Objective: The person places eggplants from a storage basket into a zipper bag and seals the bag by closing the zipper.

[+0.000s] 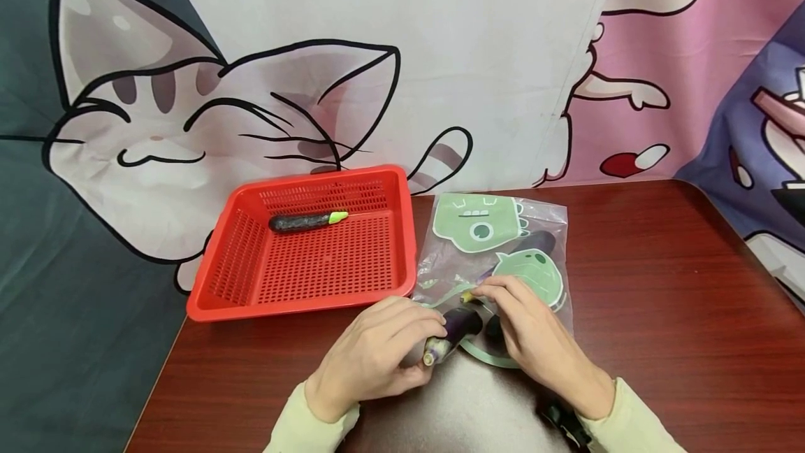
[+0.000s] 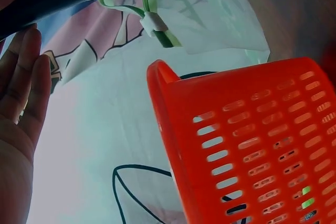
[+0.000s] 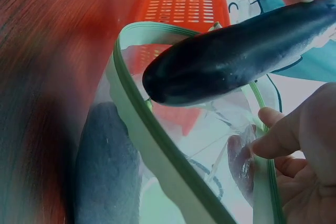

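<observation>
My left hand (image 1: 377, 348) grips a dark purple eggplant (image 1: 462, 324) near its pale stem end. The rounded end of that eggplant lies over the mouth of a clear zip bag (image 3: 157, 135) in the right wrist view. Thumb and fingers of my right hand (image 1: 534, 341) pinch the bag's green-edged rim, and the mouth gapes. Through the plastic shows another dark eggplant (image 3: 107, 166) inside the bag. Green cartoon faces are printed on the bag's front. A white slider (image 2: 154, 23) sits on the green zip in the left wrist view.
Left of the bag stands a red perforated basket (image 1: 405, 229), holding one slim dark vegetable (image 1: 308, 221) with a bright green end. Behind the brown table (image 1: 660, 285) hangs a cartoon-printed cloth (image 1: 490, 54). A shiny grey surface (image 1: 465, 411) lies at the front, between my forearms.
</observation>
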`<state>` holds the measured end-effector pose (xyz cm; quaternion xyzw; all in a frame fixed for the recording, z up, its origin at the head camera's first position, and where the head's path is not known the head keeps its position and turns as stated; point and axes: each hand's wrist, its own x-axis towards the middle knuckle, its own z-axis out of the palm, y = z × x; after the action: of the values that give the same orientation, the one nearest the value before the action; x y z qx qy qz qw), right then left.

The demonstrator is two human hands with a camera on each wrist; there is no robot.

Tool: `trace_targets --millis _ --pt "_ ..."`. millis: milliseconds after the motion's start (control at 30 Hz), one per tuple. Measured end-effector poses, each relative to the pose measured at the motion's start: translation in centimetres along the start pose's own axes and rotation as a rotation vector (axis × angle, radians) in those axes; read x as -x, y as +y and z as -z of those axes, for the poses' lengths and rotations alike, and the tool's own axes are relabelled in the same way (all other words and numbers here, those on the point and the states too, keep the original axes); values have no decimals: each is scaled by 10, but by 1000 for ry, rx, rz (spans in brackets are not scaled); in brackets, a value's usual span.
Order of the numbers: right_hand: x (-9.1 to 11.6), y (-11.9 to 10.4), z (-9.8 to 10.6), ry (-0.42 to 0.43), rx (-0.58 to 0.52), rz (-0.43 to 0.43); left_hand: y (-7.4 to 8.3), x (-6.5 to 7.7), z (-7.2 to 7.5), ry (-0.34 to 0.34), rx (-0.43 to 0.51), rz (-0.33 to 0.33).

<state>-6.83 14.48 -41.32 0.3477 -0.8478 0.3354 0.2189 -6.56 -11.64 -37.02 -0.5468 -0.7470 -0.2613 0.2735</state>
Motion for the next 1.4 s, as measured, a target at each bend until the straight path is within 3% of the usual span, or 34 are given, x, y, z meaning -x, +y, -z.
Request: trace_targets --millis 400,1400 --pt "0 0 -1 6 -3 5 -2 4 -10 -45 -28 22" --pt "1 1 -1 -13 -17 -8 -1 10 -36 -76 -104 107"
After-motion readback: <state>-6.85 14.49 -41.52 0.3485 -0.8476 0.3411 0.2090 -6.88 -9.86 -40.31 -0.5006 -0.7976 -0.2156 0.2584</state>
